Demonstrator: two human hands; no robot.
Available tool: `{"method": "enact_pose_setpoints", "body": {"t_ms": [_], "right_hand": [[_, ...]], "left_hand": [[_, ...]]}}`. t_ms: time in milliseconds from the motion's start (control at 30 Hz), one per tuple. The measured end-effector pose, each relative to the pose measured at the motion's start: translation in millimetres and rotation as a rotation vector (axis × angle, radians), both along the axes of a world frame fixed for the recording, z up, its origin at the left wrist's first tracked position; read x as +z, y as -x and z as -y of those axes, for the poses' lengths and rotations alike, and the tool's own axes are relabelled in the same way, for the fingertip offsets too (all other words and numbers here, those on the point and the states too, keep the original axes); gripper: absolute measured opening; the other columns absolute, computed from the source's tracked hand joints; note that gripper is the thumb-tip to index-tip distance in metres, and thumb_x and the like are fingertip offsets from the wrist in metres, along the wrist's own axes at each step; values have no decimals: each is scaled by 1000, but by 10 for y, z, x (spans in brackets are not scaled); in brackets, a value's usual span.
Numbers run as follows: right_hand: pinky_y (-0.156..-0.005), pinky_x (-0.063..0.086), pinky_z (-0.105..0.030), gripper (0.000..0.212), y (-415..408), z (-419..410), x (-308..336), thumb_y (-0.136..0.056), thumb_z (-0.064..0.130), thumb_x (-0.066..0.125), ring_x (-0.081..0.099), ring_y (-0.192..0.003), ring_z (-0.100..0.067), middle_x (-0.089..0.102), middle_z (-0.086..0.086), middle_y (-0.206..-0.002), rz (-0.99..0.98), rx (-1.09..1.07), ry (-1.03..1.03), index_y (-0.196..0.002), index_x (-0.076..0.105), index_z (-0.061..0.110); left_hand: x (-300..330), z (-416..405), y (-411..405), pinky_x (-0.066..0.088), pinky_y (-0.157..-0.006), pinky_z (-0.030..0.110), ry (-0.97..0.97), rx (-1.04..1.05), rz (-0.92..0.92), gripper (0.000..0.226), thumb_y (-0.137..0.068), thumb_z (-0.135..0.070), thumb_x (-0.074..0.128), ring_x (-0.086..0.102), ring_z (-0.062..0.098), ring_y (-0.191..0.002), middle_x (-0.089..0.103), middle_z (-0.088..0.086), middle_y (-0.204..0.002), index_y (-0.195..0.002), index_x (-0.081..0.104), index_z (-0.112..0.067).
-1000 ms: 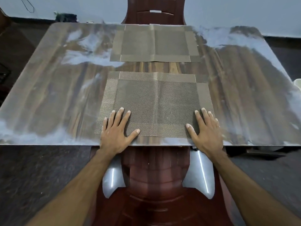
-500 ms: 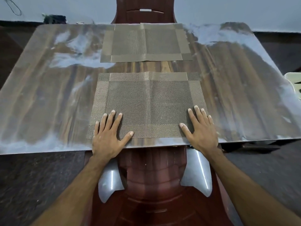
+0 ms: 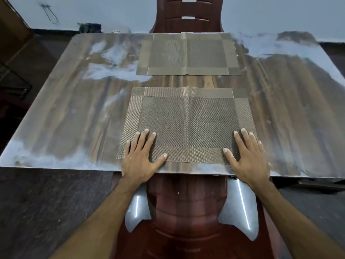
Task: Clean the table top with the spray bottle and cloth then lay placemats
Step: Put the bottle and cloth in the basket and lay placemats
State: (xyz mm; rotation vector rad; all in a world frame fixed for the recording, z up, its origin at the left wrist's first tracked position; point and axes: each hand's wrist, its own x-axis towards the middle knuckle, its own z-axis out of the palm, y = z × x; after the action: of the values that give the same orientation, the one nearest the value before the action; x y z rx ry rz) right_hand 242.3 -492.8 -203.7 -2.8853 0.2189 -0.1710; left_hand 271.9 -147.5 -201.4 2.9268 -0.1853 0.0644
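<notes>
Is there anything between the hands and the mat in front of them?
No. Both hands lie flat right on the near mat: the left hand on its near left corner, the right hand on its near right corner. Nothing visible sits between them and the mat.

A home dining area, by the look of it. A glossy wood-grain table (image 3: 74,101) carries two woven placemats (image 3: 188,53), one at each of two facing seats. Dark red moulded plastic chairs (image 3: 188,14) stand at the near and far sides. Behind is a plain pale wall (image 3: 112,12) with a dark skirting, and the floor (image 3: 46,202) is dark speckled stone.
</notes>
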Motion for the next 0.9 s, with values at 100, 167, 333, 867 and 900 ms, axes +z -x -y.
{"method": "enact_pose_setpoints", "body": {"t_ms": [100,167,333,867,900], "right_hand": [[-122,17,-46,78,3,4,3,-91,69,29,18,-151,-21,24,-2,-163,3,0,-1,-153,35,22],[-123,16,-45,78,1,5,9,-91,69,29,17,-151,-21,24,-1,-163,4,-2,-6,-153,35,22],[-123,14,-45,78,7,1,5,-92,70,27,15,-152,-21,22,-1,-164,-1,-3,-1,-154,33,23],[-120,25,-46,66,32,5,2,-93,63,38,32,-144,-25,38,-4,-154,62,9,-54,-142,52,21],[-120,25,-47,66,32,10,-3,-93,63,38,32,-145,-25,37,-4,-154,60,9,-55,-142,52,21]], "left_hand": [[-14,7,-2,5,-122,41,10,4,11,86,-84,-82,30,10,17,-153,16,-9,-165,-156,24,-35],[-20,9,-4,6,-122,42,23,3,11,86,-83,-81,30,11,17,-153,17,-8,-165,-156,25,-34],[-18,-3,-8,7,-123,42,19,9,3,87,-82,-82,28,11,17,-153,17,-9,-165,-156,24,-36],[-23,-12,8,15,-122,47,-2,29,4,83,-85,-78,29,16,21,-152,19,-5,-165,-155,26,-34],[-31,-12,7,15,-122,47,-6,27,8,83,-85,-77,30,17,21,-152,20,-4,-165,-155,27,-33]]}}
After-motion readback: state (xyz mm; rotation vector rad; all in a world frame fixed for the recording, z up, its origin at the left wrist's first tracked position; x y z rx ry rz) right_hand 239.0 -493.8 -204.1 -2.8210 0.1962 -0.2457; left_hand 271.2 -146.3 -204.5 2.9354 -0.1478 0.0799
